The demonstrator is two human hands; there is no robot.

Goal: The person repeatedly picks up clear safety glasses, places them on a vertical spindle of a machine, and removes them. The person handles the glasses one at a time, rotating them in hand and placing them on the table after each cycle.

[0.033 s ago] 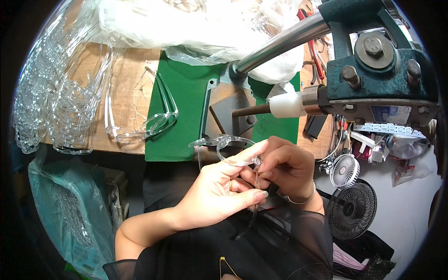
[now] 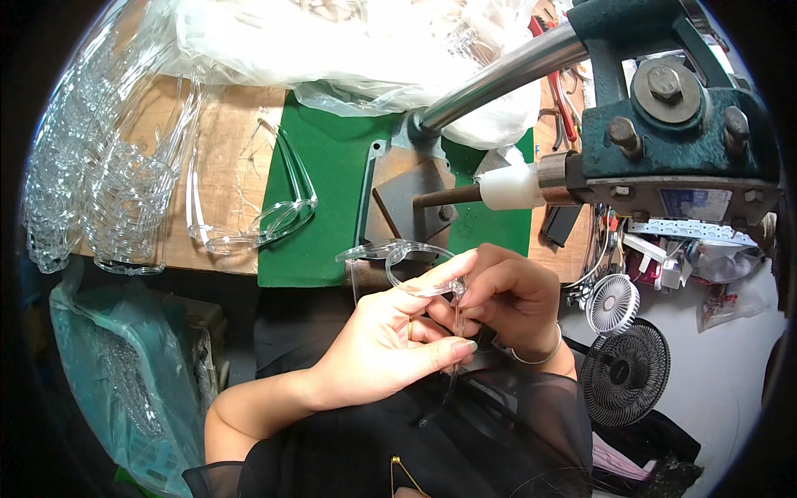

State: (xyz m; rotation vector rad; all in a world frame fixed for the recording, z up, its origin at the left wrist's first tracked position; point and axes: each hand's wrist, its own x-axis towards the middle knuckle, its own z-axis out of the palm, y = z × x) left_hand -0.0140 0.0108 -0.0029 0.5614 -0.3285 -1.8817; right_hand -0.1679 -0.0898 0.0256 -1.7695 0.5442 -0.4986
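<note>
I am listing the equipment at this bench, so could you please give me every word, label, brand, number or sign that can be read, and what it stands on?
No text is readable.
Blue-and-white label on the dark green press: too small and blurred.
Clear bag at far right: reddish marks, too blurred.
Clear glasses frame in the hands: no lettering visible.

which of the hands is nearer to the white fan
Right. The right hand is to the left of the white fan; the left hand is farther left, on the far side of the right hand from it.
</note>
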